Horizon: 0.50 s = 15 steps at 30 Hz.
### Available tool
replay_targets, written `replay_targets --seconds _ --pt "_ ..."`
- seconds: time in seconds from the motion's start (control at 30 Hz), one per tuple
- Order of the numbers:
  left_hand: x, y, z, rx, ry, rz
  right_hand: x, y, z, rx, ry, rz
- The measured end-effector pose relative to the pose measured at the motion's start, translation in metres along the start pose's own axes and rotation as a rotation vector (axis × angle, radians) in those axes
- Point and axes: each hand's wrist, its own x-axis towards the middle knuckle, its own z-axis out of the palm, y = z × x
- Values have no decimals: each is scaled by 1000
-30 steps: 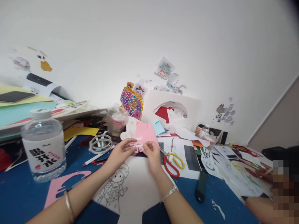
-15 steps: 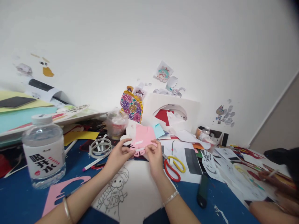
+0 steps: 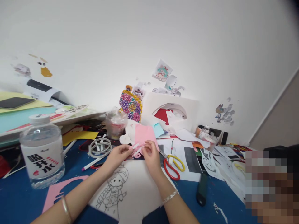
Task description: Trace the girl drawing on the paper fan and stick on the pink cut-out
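Note:
My left hand [image 3: 118, 156] and my right hand [image 3: 150, 154] meet at the middle of the table, both pinching a pink paper cut-out [image 3: 142, 137] with narrow slits along its lower edge. The pink sheet stands tilted above the fingers. Under my wrists lies a white sheet with a line drawing of a girl [image 3: 114, 189]. Red and yellow scissors [image 3: 173, 165] lie just right of my right hand.
A water bottle [image 3: 42, 151] stands at the left on the blue table [image 3: 16, 199]. A coiled white cable [image 3: 100, 147], a marker [image 3: 91, 162], a plastic cup [image 3: 115, 124], a dark glue stick [image 3: 202, 188] and paper scraps surround the hands. Another person sits at the right edge.
Both hands stay on the pink cut-out and shift it slightly, tilting its slit lower edge. The person at the right has moved closer into view.

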Motion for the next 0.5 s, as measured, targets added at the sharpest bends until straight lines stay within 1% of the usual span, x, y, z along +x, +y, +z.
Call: replay_targets --seconds 0.07,0.1,0.2,0.23,0.27,0.33,0.5 --pt "-1 1 0 30 27 15 -2 -3 -1 -86 -1 -56" --pt "-1 1 1 44 43 25 -3 -4 -1 -153 0 -116" --pt "0 -1 2 81 63 63 -7 -7 1 -397 -14 -380" --pt "0 -2 3 94 58 79 -8 -8 2 -457 -21 -450" --pt "1 -3 4 107 47 95 -8 -8 3 -483 -29 -486" --pt "0 -3 7 139 22 128 -9 -8 5 -481 -45 -494" --pt "-1 -3 8 268 3 219 -9 -8 6 -424 -61 -433"
